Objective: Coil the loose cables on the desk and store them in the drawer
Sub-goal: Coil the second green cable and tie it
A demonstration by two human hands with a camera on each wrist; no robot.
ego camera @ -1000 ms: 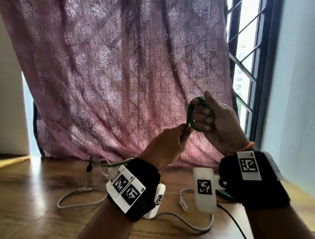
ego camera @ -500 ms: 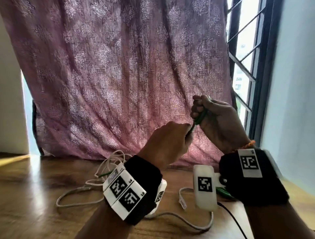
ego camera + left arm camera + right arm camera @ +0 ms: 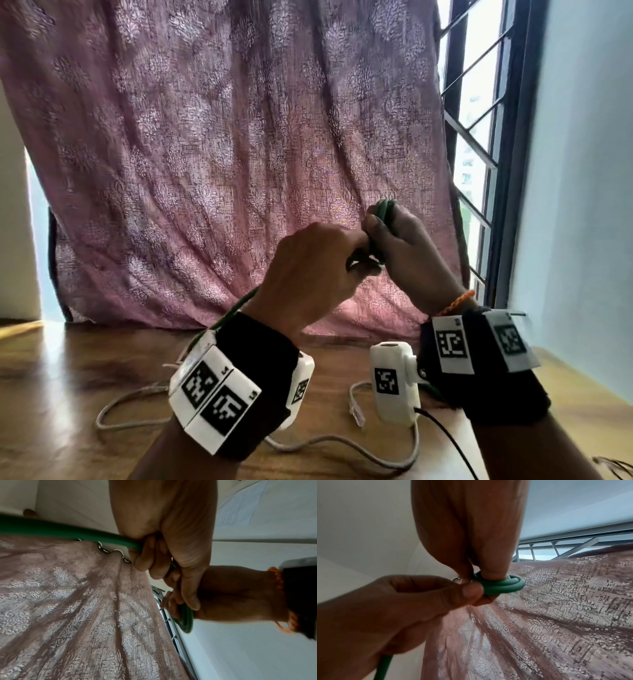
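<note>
Both hands are raised above the wooden desk (image 3: 61,383) in front of the curtain. My right hand (image 3: 404,246) holds a small coil of green cable (image 3: 385,212), its loops wound round the fingers (image 3: 493,569) as the green coil (image 3: 503,586) shows in the right wrist view. My left hand (image 3: 318,267) grips the loose run of the same green cable (image 3: 68,531) right beside the coil (image 3: 186,619). That tail (image 3: 236,310) drops past my left wrist toward the desk. A grey cable (image 3: 126,404) lies loose on the desk below. No drawer is in view.
A pink patterned curtain (image 3: 222,154) hangs close behind the hands. A barred window (image 3: 479,137) and a pale wall (image 3: 582,171) stand to the right. A thin black cable (image 3: 448,442) runs off the front edge of the desk.
The hands have come together and the left hand has risen. The green coil has turned in the right hand, and the green tail has lifted off the desk.
</note>
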